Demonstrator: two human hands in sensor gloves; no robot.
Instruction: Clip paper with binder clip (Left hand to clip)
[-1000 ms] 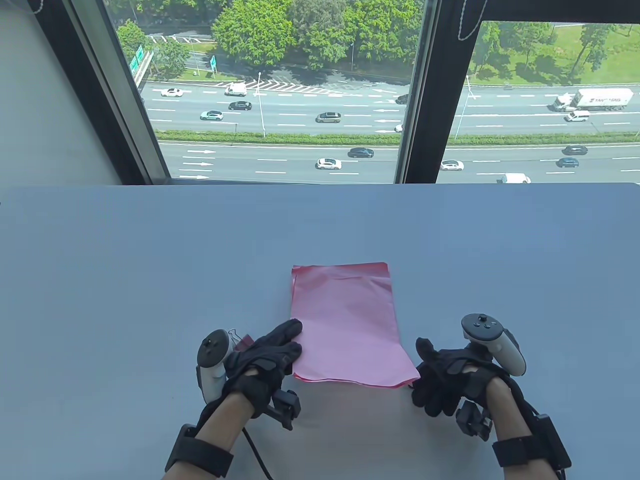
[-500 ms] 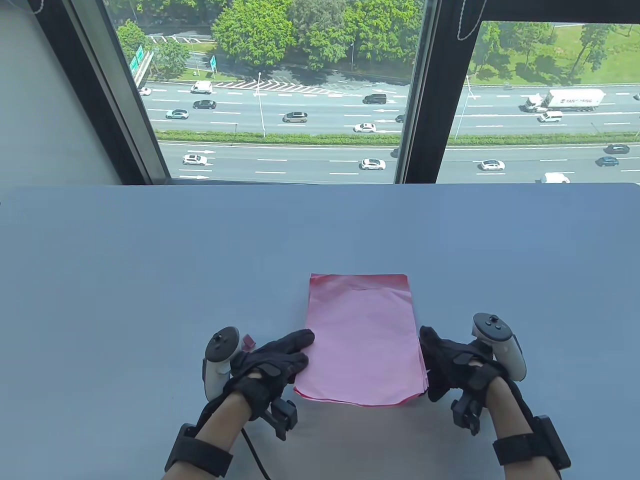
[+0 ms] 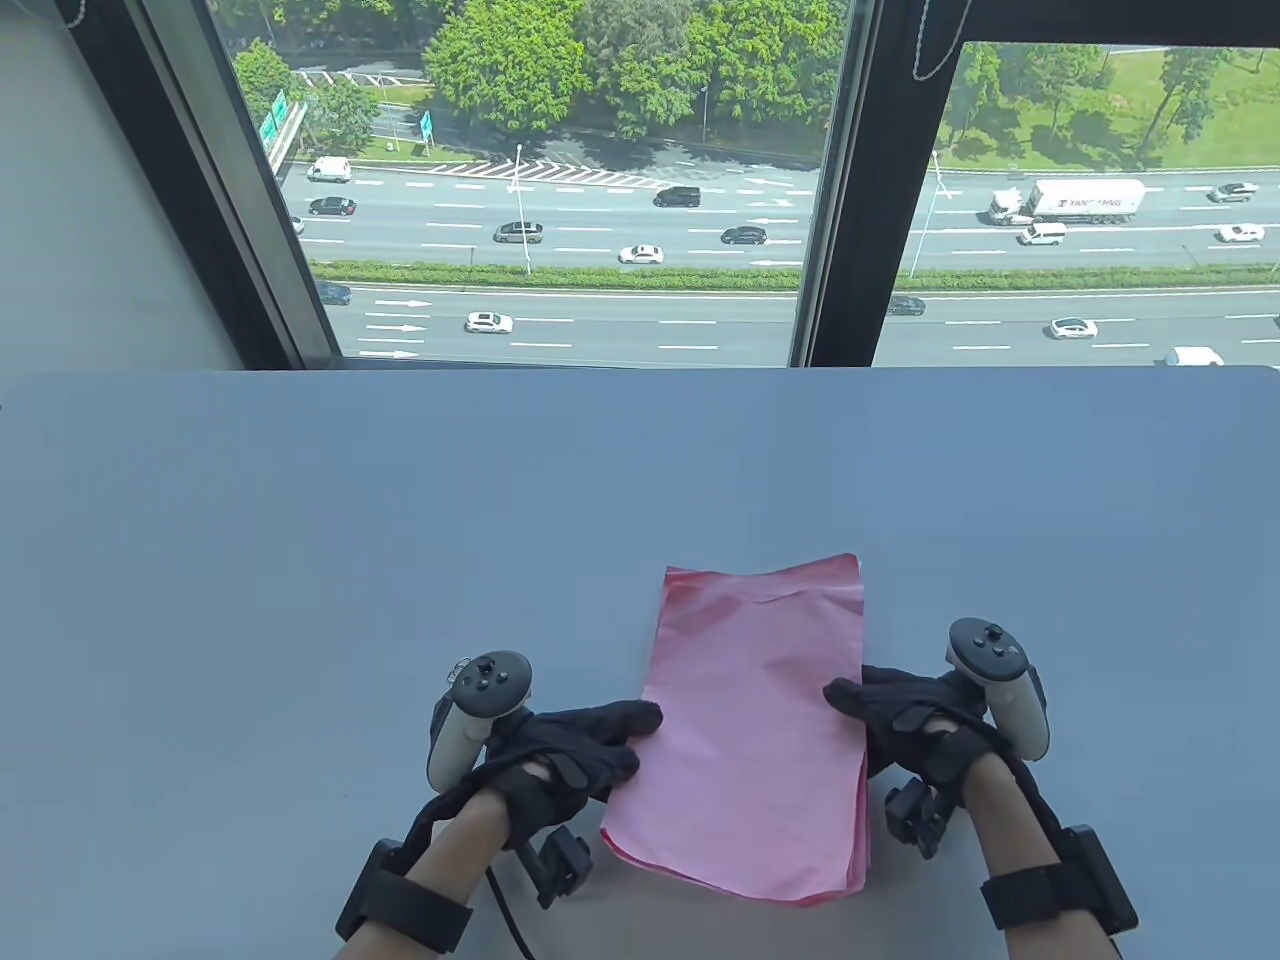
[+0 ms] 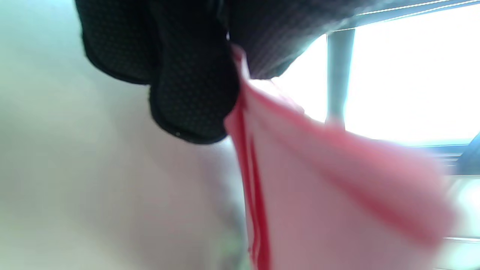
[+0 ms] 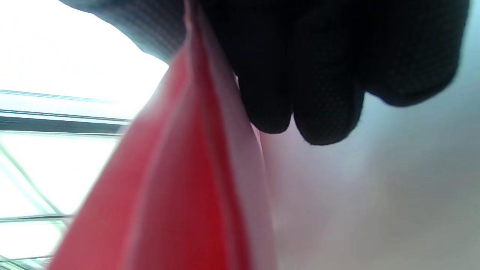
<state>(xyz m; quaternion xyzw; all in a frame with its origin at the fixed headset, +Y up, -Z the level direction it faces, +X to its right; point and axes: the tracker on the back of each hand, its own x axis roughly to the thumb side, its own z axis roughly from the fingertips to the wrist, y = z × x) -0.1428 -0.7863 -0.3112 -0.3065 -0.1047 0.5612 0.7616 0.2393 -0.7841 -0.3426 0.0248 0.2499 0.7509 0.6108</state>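
Note:
A stack of pink paper [image 3: 760,720] is held just above the grey table [image 3: 300,520], tilted slightly. My left hand [image 3: 640,725] pinches its left edge; the left wrist view shows the paper [image 4: 337,195] between thumb and fingers [image 4: 191,93]. My right hand [image 3: 840,700] pinches the right edge; the right wrist view shows the sheets [image 5: 180,187] fanned under the fingers [image 5: 318,93]. Of the binder clip only a wire loop [image 3: 459,666] shows on the table, behind the left hand's tracker [image 3: 480,700].
The table's far edge [image 3: 640,370] meets a window with dark frames [image 3: 840,180]. Bare table surface lies to the left, right and beyond the paper.
Both hands moved right and a little toward me with the paper. The stack left the table, turned clockwise, and its near edge came closer. The clip's red body went out of sight behind the left tracker.

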